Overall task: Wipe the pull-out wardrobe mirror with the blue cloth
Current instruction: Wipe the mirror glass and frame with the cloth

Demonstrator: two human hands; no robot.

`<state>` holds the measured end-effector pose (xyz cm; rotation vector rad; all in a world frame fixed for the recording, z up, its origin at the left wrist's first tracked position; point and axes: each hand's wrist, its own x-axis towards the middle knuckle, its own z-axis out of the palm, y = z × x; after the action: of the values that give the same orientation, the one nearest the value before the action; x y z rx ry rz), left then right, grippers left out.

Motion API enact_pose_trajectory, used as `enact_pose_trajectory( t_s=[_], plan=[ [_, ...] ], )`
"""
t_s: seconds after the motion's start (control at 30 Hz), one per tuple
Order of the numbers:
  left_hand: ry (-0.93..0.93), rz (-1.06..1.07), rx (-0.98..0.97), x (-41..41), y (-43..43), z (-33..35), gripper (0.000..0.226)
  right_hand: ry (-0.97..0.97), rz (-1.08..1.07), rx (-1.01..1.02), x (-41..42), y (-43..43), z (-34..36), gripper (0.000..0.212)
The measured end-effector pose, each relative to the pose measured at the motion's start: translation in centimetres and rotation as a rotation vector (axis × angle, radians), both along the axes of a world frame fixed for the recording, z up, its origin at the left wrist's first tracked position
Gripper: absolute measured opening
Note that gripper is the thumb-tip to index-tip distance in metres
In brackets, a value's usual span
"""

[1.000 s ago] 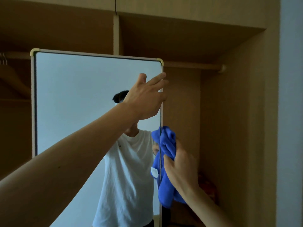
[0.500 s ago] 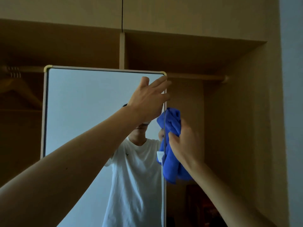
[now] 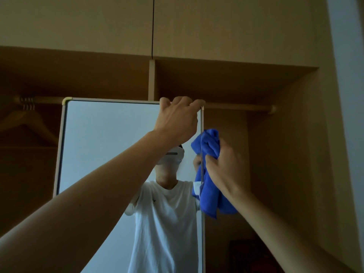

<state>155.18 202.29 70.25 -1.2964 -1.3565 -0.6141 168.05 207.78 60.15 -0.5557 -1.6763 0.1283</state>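
"Blue fabric first: where is the soft, bunched blue cloth (image 3: 210,192)?"

"Held up at the right-hand edge of the tall, pale-framed rectangular pull-out mirror (image 3: 108,144), in its upper part. Cloth and reflection meet along the frame there, and a loose tail hangs below the fist."

"Which hand has it?"

"The right hand (image 3: 226,164). Its fingers are curled tight round the wad, the thumb is nearest the glass, and the arm reaches up from the lower right."

"And the other?"

"The left hand (image 3: 177,121) is just above. Its fingers are hooked over the mirror's top right corner and grip the frame, and its forearm crosses the glass from the lower left."

"What does the glass show?"

"A person in a white T-shirt (image 3: 165,223) wearing a white headset (image 3: 174,155), both arms raised."

"Surroundings?"

"An open tan wooden wardrobe (image 3: 275,154), dim inside. A wooden hanging rail (image 3: 236,107) runs behind the mirror's top edge. A wooden coat hanger (image 3: 29,120) hangs from it at far left, in shadow. Two closed flat cabinet doors (image 3: 216,26) sit above, split by a thin dark seam. A strip of pale wall (image 3: 350,95) shows at far right."
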Motion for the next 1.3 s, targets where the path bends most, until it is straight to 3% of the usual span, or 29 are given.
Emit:
enact_pose_trajectory(
  t_s=[0.23, 0.57, 0.8, 1.07, 1.3],
  plan=[
    [-0.049, 0.011, 0.014, -1.1, -0.2, 0.4, 0.049, 0.013, -0.09, 0.105, -0.1, 0.3, 4.9, 0.015],
    [-0.085, 0.008, 0.051, -0.6, 0.1, 0.0, 0.045, 0.005, 0.03, -0.011, -0.2, 0.8, -0.5, 0.015],
    [-0.127, -0.024, 0.029, -0.8, -0.1, 0.2, 0.05, 0.079, 0.019, 0.035, -1.2, 0.8, 5.1, 0.018],
    [-0.119, -0.09, -0.016, -1.8, -0.8, 0.1, 0.057, 0.036, -0.081, 0.23, -0.6, 1.7, 8.7, 0.021],
    [-0.19, 0.029, 0.171, -6.3, -4.3, 0.2, 0.041, -0.184, -0.243, 0.427, 0.8, 1.4, 11.1, 0.026]
  ],
)
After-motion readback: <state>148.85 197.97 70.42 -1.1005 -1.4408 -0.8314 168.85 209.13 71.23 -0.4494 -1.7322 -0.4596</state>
